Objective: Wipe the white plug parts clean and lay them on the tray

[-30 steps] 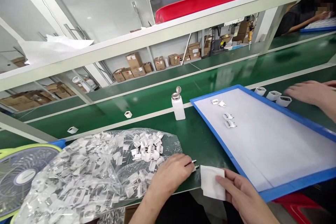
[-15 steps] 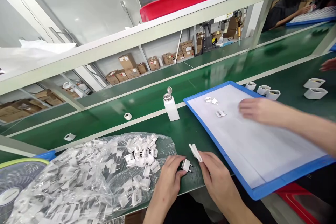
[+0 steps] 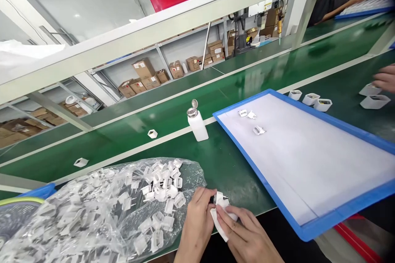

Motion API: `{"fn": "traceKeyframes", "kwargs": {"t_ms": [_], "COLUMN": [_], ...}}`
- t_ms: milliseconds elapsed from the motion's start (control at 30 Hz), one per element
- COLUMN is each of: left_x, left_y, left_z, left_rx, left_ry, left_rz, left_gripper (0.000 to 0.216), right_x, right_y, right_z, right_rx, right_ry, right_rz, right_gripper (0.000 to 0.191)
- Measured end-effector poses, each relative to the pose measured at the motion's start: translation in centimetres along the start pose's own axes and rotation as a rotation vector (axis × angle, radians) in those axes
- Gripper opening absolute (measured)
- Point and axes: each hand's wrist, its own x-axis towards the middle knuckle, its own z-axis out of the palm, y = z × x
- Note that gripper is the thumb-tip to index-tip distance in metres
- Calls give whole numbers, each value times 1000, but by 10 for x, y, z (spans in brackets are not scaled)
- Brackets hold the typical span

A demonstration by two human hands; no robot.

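My left hand (image 3: 197,218) pinches a small white plug part (image 3: 219,198) at the near edge of the green bench. My right hand (image 3: 243,232) is closed on a white wiping cloth (image 3: 219,222) and presses it against that part. Right beside my left hand lies a clear plastic bag (image 3: 101,213) heaped with several identical white plug parts. To the right sits a blue-rimmed tray (image 3: 247,154) with a white sheet, where three plug parts (image 3: 258,130) lie near its far left corner.
A white dispenser bottle (image 3: 196,122) with a metal cap stands behind the bag. White housings (image 3: 311,99) sit on the belt past the tray. Another person's hand (image 3: 384,78) reaches at the far right edge. A fan (image 3: 12,209) shows at the lower left.
My hands have come together: the cloth now wraps onto the plug part my left hand holds. The other person's arm has pulled back off the tray to the far right.
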Motion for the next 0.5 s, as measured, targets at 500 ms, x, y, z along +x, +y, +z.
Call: {"fn": "traceKeyframes", "kwargs": {"t_ms": [500], "left_x": [3], "left_y": [22], "left_z": [-12], "left_rx": [-42], "left_ry": [-88], "left_rz": [-177], "left_gripper": [38], "right_x": [1], "right_y": [5], "right_z": [-7], "right_rx": [195], "right_ry": [108], "right_rz": [357], "right_gripper": [54]}}
